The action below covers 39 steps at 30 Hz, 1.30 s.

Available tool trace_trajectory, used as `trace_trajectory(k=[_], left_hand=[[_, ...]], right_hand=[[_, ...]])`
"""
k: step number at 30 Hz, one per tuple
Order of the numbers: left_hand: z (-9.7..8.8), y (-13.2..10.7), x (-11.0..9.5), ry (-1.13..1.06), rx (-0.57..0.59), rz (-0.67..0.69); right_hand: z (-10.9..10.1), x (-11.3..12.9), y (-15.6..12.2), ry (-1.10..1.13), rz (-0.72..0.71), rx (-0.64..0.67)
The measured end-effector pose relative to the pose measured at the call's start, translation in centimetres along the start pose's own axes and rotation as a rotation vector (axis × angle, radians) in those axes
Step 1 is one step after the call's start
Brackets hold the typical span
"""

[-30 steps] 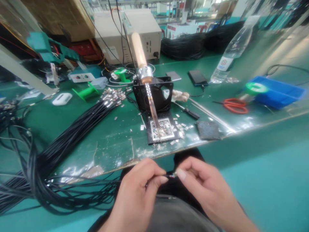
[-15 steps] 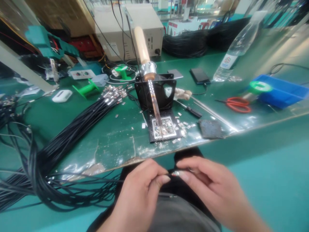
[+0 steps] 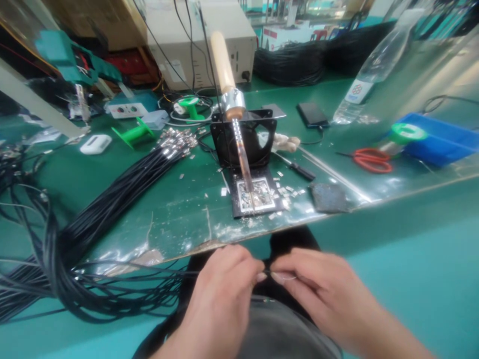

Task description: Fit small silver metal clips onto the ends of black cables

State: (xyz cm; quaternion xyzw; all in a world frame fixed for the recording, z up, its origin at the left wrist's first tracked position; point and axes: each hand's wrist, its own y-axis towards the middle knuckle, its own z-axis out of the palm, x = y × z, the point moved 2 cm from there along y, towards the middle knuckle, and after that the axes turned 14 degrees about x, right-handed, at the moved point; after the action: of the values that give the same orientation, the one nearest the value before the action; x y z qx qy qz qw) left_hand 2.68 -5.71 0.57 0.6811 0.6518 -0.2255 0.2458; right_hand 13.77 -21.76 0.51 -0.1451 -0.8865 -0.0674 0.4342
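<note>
Over my lap, close to the table's front edge, my left hand [image 3: 224, 289] is closed in a pinch on a black cable [image 3: 267, 272]. Just to its right, my right hand [image 3: 322, 286] pinches the cable's end between thumb and index finger. The fingertips almost entirely cover that end, so its details are hidden. More loose black cables [image 3: 123, 294] hang over the edge to the left of my left hand. A thick bundle of black cables [image 3: 116, 194] lies on the table, its metal connectors [image 3: 175, 142] pointing away from me.
A soldering iron [image 3: 243, 159] with a wooden handle leans over a black fan [image 3: 239, 144], its tip above a tray of metal scraps [image 3: 239, 199]. Small metal pieces, a screwdriver [image 3: 299, 169], orange scissors [image 3: 372, 160], a blue bin [image 3: 441, 144] and a tilted water bottle [image 3: 374, 70] lie around.
My right fingers have closed further over the cable's end, hiding the silvery piece that showed before. My left hand has rolled slightly inward. The view has shifted a little.
</note>
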Motion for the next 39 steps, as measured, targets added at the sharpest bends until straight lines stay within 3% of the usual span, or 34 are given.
trace_trajectory(k=[6, 12, 18, 21, 27, 31, 39], left_hand=[[0.4, -0.2, 0.3, 0.08, 0.109, 0.001], [-0.5, 0.0, 0.4, 0.122, 0.243, 0.078], [-1.0, -0.3, 0.6, 0.012, 0.293, 0.151], [-0.9, -0.8, 0.9, -0.051, 0.228, 0.16], [-1.3, -0.8, 0.7, -0.155, 0.135, 0.169], [-2.1, -0.4, 0.4, -0.184, 0.108, 0.145], [-2.2, -0.4, 0.5, -0.247, 0.113, 0.129]], right_hand=[[0.5, -0.5, 0.0, -0.115, 0.009, 0.115], [0.8, -1.3, -0.3, -0.28, -0.038, 0.266], [0.0, -1.0, 0.5, -0.144, -0.019, 0.439], [-0.8, -0.7, 0.9, 0.029, 0.011, 0.398], [-2.4, -1.1, -0.2, 0.204, 0.149, 0.048], [-1.7, -0.9, -1.0, 0.178, -0.053, 0.027], [-0.4, -1.1, -0.7, -0.138, -0.327, -0.014]])
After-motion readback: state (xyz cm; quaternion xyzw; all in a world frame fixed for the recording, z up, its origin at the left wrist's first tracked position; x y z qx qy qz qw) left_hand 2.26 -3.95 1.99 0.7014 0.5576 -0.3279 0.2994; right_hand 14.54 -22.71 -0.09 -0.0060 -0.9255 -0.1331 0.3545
